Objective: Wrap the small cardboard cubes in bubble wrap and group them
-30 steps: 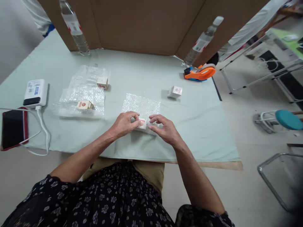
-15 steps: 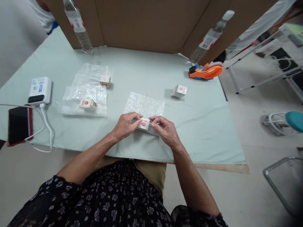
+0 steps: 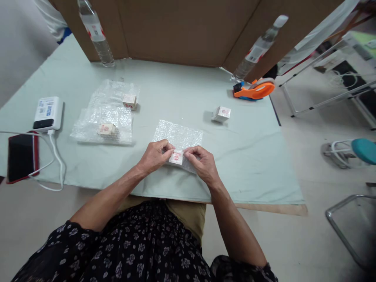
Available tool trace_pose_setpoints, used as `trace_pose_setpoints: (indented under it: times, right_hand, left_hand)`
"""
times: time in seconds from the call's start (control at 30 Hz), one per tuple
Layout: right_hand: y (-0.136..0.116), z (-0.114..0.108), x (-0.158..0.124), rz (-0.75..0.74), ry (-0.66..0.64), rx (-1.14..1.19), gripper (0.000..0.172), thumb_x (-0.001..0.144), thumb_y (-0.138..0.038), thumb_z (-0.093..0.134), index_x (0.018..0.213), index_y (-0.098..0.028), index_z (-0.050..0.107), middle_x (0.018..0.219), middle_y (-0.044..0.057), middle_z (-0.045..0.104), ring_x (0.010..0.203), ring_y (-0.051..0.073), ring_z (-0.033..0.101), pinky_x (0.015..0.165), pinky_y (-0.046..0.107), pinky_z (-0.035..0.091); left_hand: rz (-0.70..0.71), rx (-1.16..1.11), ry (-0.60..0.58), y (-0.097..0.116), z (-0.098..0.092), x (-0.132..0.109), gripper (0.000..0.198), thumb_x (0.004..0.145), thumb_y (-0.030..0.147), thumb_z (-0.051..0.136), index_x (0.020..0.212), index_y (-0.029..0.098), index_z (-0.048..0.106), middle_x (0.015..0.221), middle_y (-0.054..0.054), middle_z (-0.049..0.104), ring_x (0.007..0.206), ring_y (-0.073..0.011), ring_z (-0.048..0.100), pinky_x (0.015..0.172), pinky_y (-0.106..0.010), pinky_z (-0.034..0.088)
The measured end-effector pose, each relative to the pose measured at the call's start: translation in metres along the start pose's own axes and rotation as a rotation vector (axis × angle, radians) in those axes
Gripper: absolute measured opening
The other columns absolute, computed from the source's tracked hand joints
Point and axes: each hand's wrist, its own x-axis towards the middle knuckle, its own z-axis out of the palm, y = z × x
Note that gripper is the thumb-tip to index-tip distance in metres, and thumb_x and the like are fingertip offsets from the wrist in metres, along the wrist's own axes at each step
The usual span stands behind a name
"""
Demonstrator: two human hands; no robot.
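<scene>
A small pale box (image 3: 176, 157) with a red print on its face sits at the near part of a sheet of bubble wrap (image 3: 183, 133) — its printed side turned up. The print looks hazy, perhaps seen through a layer of the wrap, though the view is too soft to be sure. The clear, bubbled sheet lies on the worktop (image 3: 249, 156) — its far part spread flat beyond the box, more showing to the right.
</scene>
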Motion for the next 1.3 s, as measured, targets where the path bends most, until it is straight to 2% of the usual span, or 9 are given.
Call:
trace_pose_setpoints:
  times: [0.17, 0.27, 0.33, 0.57, 0.7, 0.9, 1.07, 1.2, 1.3]
  right_hand:
    - [-0.022, -0.006, -0.024, -0.359, 0.327, -0.527, 0.01, 0.094, -0.027, 0.061, 0.094, -0.021, 0.068, 0.102, 0.008, 0.075, 0.099, 0.023, 0.066, 0.086, 0.039, 0.048]
    - [-0.037, 0.005, -0.038, -0.638, 0.179, -0.763, 0.014, 0.094, -0.016, 0.058, 0.104, -0.019, 0.068, 0.108, 0.008, 0.075, 0.103, 0.023, 0.065, 0.09, 0.039, 0.045]
    - [-0.037, 0.015, -0.04, -0.7, 0.045, -0.86, 0.021, 0.095, -0.013, 0.055, 0.113, -0.015, 0.066, 0.115, 0.011, 0.074, 0.109, 0.024, 0.063, 0.091, 0.039, 0.045]
    - [-0.024, 0.025, -0.026, -0.62, -0.054, -0.963, 0.026, 0.099, -0.015, 0.047, 0.119, -0.018, 0.064, 0.118, 0.009, 0.071, 0.106, 0.023, 0.06, 0.091, 0.038, 0.041]
    - [-0.027, 0.025, -0.025, -0.601, -0.076, -1.021, 0.029, 0.098, -0.017, 0.051, 0.124, -0.02, 0.061, 0.116, 0.008, 0.069, 0.101, 0.024, 0.056, 0.087, 0.038, 0.038]
    - [-0.03, 0.027, -0.022, -0.6, -0.095, -1.056, 0.027, 0.099, -0.02, 0.048, 0.124, -0.021, 0.059, 0.114, 0.008, 0.067, 0.101, 0.024, 0.053, 0.088, 0.039, 0.034]
    - [-0.029, 0.027, -0.02, -0.605, -0.109, -1.066, 0.029, 0.098, -0.019, 0.049, 0.126, -0.022, 0.057, 0.114, 0.008, 0.065, 0.102, 0.024, 0.051, 0.088, 0.039, 0.032]
    - [-0.032, 0.026, -0.019, -0.599, -0.137, -1.083, 0.029, 0.097, -0.018, 0.05, 0.124, -0.022, 0.057, 0.113, 0.008, 0.064, 0.099, 0.024, 0.049, 0.085, 0.04, 0.03]
    - [-0.037, 0.026, -0.017, -0.599, -0.161, -1.114, 0.026, 0.095, -0.018, 0.05, 0.119, -0.022, 0.059, 0.11, 0.008, 0.064, 0.096, 0.024, 0.048, 0.083, 0.04, 0.029]
  left_hand:
    - [-0.06, -0.01, -0.036, 0.0, 0.0, 0.004, 0.01, 0.078, 0.02, 0.058, 0.068, 0.018, 0.062, 0.084, -0.002, 0.076, 0.076, -0.0147, 0.067, 0.068, -0.025, 0.048]
    - [-0.071, -0.006, -0.044, -0.001, 0.002, 0.007, 0.009, 0.077, 0.02, 0.058, 0.069, 0.018, 0.063, 0.081, -0.002, 0.074, 0.075, -0.0145, 0.066, 0.07, -0.026, 0.048]
    - [-0.073, 0.003, -0.048, -0.001, 0.001, 0.008, 0.009, 0.077, 0.02, 0.057, 0.07, 0.017, 0.063, 0.08, -0.002, 0.073, 0.075, -0.0144, 0.065, 0.072, -0.026, 0.047]
    - [-0.151, 0.066, -0.109, -0.006, -0.025, -0.001, 0.031, 0.078, 0.026, 0.061, 0.107, 0.018, 0.063, 0.073, 0.004, 0.063, 0.067, -0.0123, 0.056, 0.066, -0.025, 0.042]
    - [-0.27, 0.079, -0.068, -0.01, -0.038, -0.005, 0.032, 0.078, 0.027, 0.057, 0.109, 0.016, 0.061, 0.064, 0.006, 0.054, 0.059, -0.0118, 0.05, 0.061, -0.025, 0.04]
    - [-0.413, 0.398, -0.02, -0.001, -0.049, -0.013, 0.048, 0.078, 0.045, 0.063, 0.115, 0.015, 0.063, 0.09, -0.006, 0.067, 0.081, -0.021, 0.062, 0.075, -0.031, 0.045]
    - [-0.515, 0.49, -0.065, -0.002, -0.052, -0.015, 0.047, 0.074, 0.058, 0.065, 0.096, 0.016, 0.064, 0.081, -0.007, 0.069, 0.078, -0.0241, 0.064, 0.07, -0.032, 0.044]
    - [-0.625, 0.285, -0.121, -0.005, -0.045, -0.008, 0.035, 0.072, 0.052, 0.067, 0.07, 0.02, 0.055, 0.054, 0.003, 0.054, 0.05, -0.0148, 0.052, 0.054, -0.027, 0.037]
    - [-0.581, 0.151, -0.056, -0.003, -0.039, -0.006, 0.031, 0.07, 0.039, 0.066, 0.056, 0.02, 0.045, 0.047, 0.007, 0.041, 0.045, -0.0087, 0.038, 0.049, -0.024, 0.029]
